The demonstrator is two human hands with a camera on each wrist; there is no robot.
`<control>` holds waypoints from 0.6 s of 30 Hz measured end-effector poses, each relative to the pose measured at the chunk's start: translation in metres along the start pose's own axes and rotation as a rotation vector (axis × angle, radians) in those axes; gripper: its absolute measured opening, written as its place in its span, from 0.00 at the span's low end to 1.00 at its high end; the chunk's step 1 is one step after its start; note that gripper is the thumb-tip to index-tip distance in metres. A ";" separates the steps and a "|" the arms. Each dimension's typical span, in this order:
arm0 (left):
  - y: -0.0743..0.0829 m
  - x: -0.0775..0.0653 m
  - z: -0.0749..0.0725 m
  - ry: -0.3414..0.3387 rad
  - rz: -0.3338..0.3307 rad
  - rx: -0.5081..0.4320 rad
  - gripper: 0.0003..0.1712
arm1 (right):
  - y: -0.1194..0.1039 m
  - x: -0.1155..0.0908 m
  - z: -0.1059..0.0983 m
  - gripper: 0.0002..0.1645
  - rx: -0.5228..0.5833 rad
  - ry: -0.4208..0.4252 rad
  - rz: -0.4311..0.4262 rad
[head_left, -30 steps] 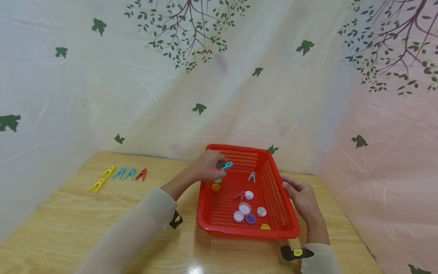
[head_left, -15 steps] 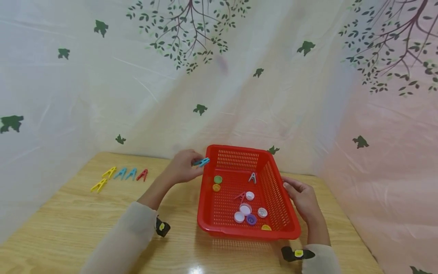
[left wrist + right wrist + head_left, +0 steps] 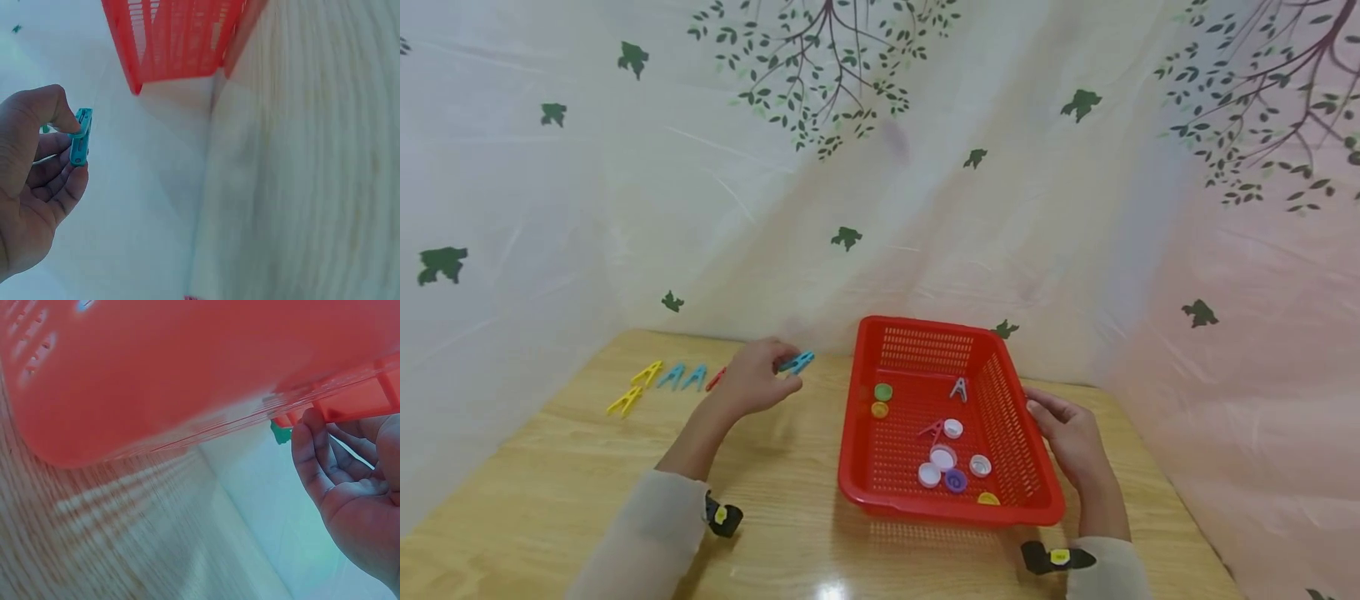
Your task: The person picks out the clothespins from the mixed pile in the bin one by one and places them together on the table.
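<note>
Between the thumb and fingers of my left hand (image 3: 751, 379) a blue clothespin (image 3: 797, 362) is pinched, over the table left of the red basket. The left wrist view shows the same clothespin (image 3: 80, 140) at the fingertips. My right hand (image 3: 1078, 442) grips the right rim of the basket (image 3: 847, 454); in the right wrist view its fingers (image 3: 306, 447) curl up under that rim. Farther left lie two yellow clothespins (image 3: 625, 402), two blue clothespins (image 3: 696, 377) and a red clothespin (image 3: 718, 377), partly hidden behind my left hand.
Inside the basket are a grey clothespin (image 3: 958, 389), a pink clothespin (image 3: 932, 430), a green cap (image 3: 883, 392), a purple cap (image 3: 956, 481), and several white and yellow caps. A patterned curtain (image 3: 775, 250) hangs right behind the wooden table (image 3: 790, 500).
My left hand has carried the blue clothespin leftward, out from over the basket to above the table near the red clothespin. The right hand has stayed on the rim.
</note>
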State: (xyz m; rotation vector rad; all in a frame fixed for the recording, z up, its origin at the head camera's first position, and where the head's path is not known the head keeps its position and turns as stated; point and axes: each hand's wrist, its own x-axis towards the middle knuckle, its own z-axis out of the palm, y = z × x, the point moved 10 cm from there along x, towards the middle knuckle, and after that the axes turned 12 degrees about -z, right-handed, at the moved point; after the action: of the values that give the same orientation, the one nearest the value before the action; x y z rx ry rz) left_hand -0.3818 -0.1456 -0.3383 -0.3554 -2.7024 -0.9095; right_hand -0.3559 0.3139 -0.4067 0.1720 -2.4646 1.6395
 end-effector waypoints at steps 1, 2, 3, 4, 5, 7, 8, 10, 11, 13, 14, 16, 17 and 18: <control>-0.005 -0.002 -0.002 0.006 -0.006 0.017 0.17 | 0.000 0.000 0.001 0.32 -0.004 -0.001 -0.001; -0.010 -0.004 -0.004 0.009 -0.015 0.036 0.18 | 0.000 0.000 0.001 0.32 -0.004 -0.002 -0.004; -0.016 -0.006 -0.005 0.013 -0.029 0.059 0.18 | 0.000 0.001 0.002 0.32 -0.005 -0.003 -0.005; -0.021 -0.007 -0.005 0.014 -0.040 0.080 0.18 | 0.000 0.001 0.002 0.32 -0.005 -0.001 -0.008; -0.027 -0.008 -0.005 0.016 -0.054 0.096 0.19 | 0.000 0.001 0.002 0.32 -0.003 -0.002 -0.008; -0.037 -0.010 -0.005 0.009 -0.086 0.119 0.19 | 0.000 0.002 0.003 0.33 0.002 -0.007 -0.008; -0.041 -0.011 -0.005 0.005 -0.104 0.124 0.20 | 0.000 0.002 0.003 0.33 0.002 -0.010 -0.008; -0.050 -0.012 -0.004 -0.005 -0.131 0.120 0.21 | 0.000 0.002 0.002 0.33 -0.004 -0.008 -0.004; -0.052 -0.013 -0.004 -0.011 -0.140 0.118 0.22 | 0.000 0.001 0.001 0.33 -0.007 -0.004 -0.005; -0.059 -0.013 -0.004 -0.032 -0.162 0.108 0.22 | -0.001 0.001 -0.001 0.33 -0.014 0.005 -0.008; -0.063 -0.014 -0.004 -0.044 -0.179 0.103 0.22 | -0.001 0.001 -0.001 0.33 -0.014 0.005 -0.011; -0.071 -0.016 -0.005 -0.068 -0.209 0.101 0.22 | -0.002 0.001 -0.001 0.34 -0.004 0.002 -0.017; -0.075 -0.017 -0.007 -0.080 -0.221 0.105 0.21 | -0.003 0.001 0.000 0.34 0.000 -0.001 -0.020; -0.080 -0.018 -0.008 -0.089 -0.239 0.104 0.21 | -0.003 0.001 0.001 0.34 0.003 -0.006 -0.018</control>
State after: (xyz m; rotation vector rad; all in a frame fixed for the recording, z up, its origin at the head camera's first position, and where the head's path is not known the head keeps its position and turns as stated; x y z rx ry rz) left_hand -0.3885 -0.2153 -0.3820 -0.0533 -2.9059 -0.8261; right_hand -0.3559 0.3117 -0.4040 0.1991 -2.4579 1.6375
